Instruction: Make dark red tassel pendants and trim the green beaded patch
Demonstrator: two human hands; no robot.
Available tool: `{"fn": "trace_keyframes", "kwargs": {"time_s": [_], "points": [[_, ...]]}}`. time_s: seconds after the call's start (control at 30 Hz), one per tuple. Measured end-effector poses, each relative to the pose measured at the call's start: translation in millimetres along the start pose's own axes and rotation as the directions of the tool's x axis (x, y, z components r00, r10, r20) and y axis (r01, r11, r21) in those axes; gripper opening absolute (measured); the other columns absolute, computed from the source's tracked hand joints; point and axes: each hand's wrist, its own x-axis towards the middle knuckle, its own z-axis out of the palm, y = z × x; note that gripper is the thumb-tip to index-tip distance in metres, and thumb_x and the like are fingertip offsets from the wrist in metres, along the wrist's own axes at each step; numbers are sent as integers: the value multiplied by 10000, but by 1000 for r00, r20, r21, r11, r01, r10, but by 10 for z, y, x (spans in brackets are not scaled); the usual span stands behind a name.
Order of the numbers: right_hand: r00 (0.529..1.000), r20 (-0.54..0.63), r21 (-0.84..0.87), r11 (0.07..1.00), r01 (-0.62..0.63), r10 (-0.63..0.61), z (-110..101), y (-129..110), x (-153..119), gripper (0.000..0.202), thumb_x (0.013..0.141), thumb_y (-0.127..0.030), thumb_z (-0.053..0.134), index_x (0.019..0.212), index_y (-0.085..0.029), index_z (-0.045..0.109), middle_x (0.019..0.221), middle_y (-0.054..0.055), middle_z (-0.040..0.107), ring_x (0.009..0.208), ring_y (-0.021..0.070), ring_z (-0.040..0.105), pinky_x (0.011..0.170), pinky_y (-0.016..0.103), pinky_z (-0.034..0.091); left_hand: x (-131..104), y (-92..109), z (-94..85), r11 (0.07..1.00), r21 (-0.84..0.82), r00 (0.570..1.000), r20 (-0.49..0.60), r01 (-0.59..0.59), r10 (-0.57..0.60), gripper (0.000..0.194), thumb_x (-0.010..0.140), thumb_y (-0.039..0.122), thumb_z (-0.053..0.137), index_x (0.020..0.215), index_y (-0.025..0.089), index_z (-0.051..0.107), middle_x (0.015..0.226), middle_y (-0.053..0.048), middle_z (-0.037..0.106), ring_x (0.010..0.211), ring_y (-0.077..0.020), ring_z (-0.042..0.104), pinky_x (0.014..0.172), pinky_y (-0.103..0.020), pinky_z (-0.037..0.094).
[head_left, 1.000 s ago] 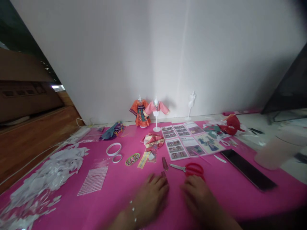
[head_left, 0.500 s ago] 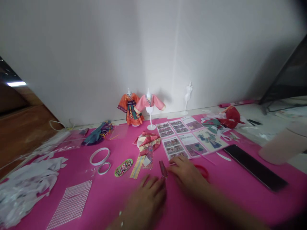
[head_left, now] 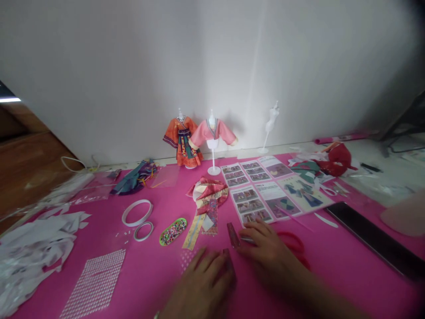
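My left hand [head_left: 207, 279] rests low on the pink table cover, its thumb and forefinger closed about a narrow dark red fabric strip [head_left: 229, 260], partly hidden. A second dark red fabric piece [head_left: 233, 235] lies flat between my hands. Just right of it, my right hand [head_left: 265, 250] reaches over the cover with fingers apart, thumb close to that piece. Under its fingers shows a grey blade; red scissor handles [head_left: 297, 246] stick out behind the hand. Beyond my left fingers lie patterned scraps [head_left: 212, 219] and a crumpled red-and-cream cloth [head_left: 212, 192].
Two dressed mannequins [head_left: 189, 141] [head_left: 213, 128] and a bare one [head_left: 272, 119] stand by the wall. Instruction sheets [head_left: 245, 190], a dark phone-like slab [head_left: 372, 239], a bead dish [head_left: 173, 231], tape rolls [head_left: 137, 212], a pearl sheet [head_left: 96, 281] and white cloth [head_left: 36, 248] lie around.
The view has shifted slightly. My left hand has drawn back from the dark red piece, and a second strip shows by its forefinger. The scissor handles show more.
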Motion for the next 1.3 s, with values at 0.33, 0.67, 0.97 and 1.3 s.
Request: {"fn": "trace_keyframes", "kwargs": {"time_s": [0.33, 0.67, 0.97, 1.3], "points": [[991, -52, 110, 986, 125, -119, -83, -93, -6, 285, 817, -31, 524, 995, -211, 656, 1106, 75, 674, 1113, 246, 569, 1057, 482, 406, -42, -34, 20, 984, -142, 989, 113, 106, -90, 300, 975, 317, 554, 1251, 216, 616, 1310, -71, 682, 1162, -293, 638, 1045, -541, 486], [970, 68, 173, 960, 218, -233, -24, -153, -15, 240, 941, -147, 500, 1023, -268, 691, 977, 31, 716, 987, 219, 617, 1012, 443, 463, 1, 11, -71, 977, -157, 976, 184, 147, -117, 314, 986, 280, 527, 1277, 186, 601, 1347, -90, 654, 1206, -285, 604, 1115, -528, 410], [974, 1, 155, 962, 226, -229, 93, -68, 11, 244, 901, -124, 541, 1044, -269, 674, 985, 7, 761, 960, 198, 693, 955, 321, 526, -7, 32, 24, 980, -122, 982, 125, 158, -143, 242, 1002, 349, 544, 1188, 213, 617, 1269, -36, 678, 1136, -225, 611, 1118, -438, 397], [970, -204, 221, 959, 177, -132, -164, -52, -23, 245, 861, -119, 548, 985, -299, 659, 873, 22, 733, 873, 235, 704, 931, 422, 523, -76, -86, -187, 880, -198, 849, -239, 432, -470, 124, 944, 176, 536, 989, 242, 631, 918, 3, 705, 878, -189, 659, 877, -366, 484]]}}
